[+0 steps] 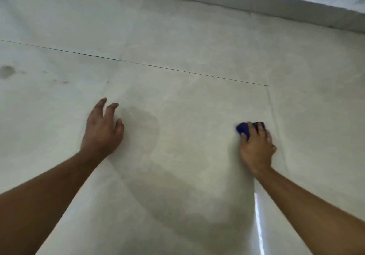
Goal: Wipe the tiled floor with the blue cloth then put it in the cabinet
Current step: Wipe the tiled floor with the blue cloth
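The pale tiled floor (187,100) fills the head view, with a dark grout line running across it. My right hand (256,148) grips a bunched blue cloth (244,128) and holds it down on the tile at the right. Only the cloth's front part shows past my fingers. My left hand (102,128) lies on the floor at the left with its fingers spread and relaxed, holding nothing. The cabinet is not in view.
A grey skirting strip (256,3) runs along the far edge of the floor at the top right. Dark smudges (7,71) mark the tile at the far left. A bright streak of light (258,225) reflects off the floor beside my right forearm.
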